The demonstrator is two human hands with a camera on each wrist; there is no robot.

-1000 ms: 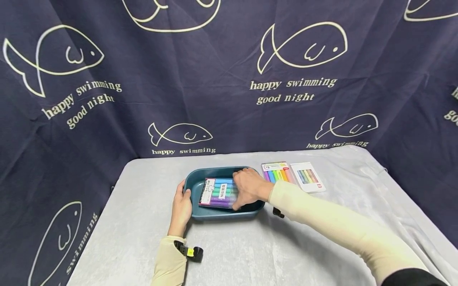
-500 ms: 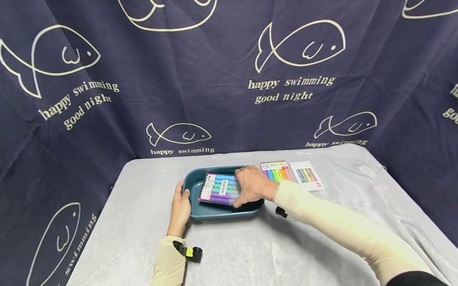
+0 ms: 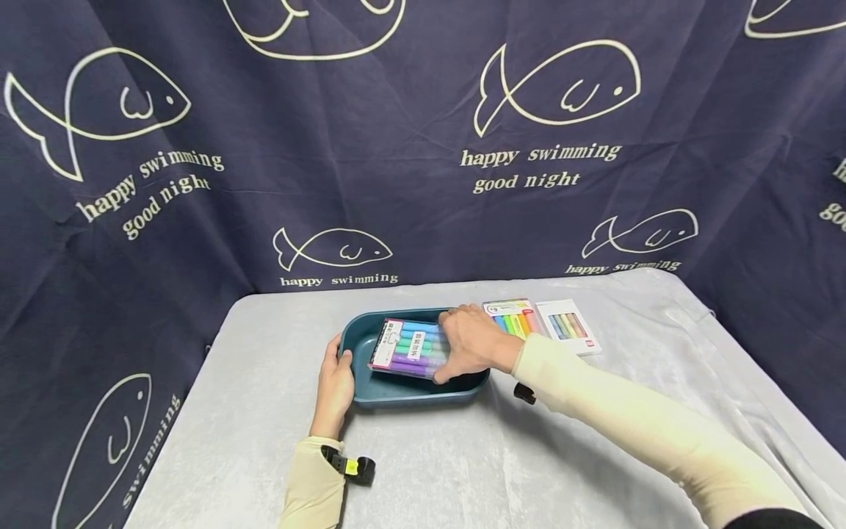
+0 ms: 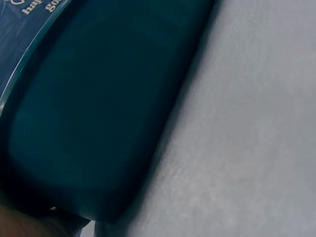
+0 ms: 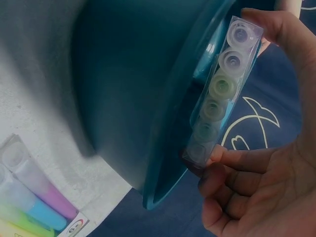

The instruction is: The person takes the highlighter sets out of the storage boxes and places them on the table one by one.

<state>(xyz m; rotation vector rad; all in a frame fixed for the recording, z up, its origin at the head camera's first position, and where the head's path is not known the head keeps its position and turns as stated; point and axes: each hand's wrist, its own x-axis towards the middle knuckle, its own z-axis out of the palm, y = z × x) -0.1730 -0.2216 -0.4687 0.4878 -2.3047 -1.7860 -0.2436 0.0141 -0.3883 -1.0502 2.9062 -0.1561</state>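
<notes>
A dark teal plastic bin [image 3: 362, 389] stands on the table. My left hand [image 3: 335, 383] grips its left end, thumb over the rim; only a sliver of that hand shows in the left wrist view. Over the bin's inside, my right hand [image 3: 471, 342] holds a clear pack of highlighters [image 3: 413, 349] in blue, green and purple, a white label across it. The pack is tilted, its left end overlapping the bin's interior in the head view. In the right wrist view, thumb and fingers pinch the pack's opposite edges, with the round marker ends [image 5: 222, 86] facing the camera.
Right of the bin lie a pack of rainbow-coloured highlighters [image 3: 512, 320] and a white box with a window showing muted-colour pens [image 3: 567, 327]. A grey cloth covers the table [image 3: 449, 470]. Behind hangs a navy curtain [image 3: 423, 184] with fish drawings.
My right hand has moved slightly right and up, and the highlighter pack has come up with it and tilted more. My left hand stays on the bin.
</notes>
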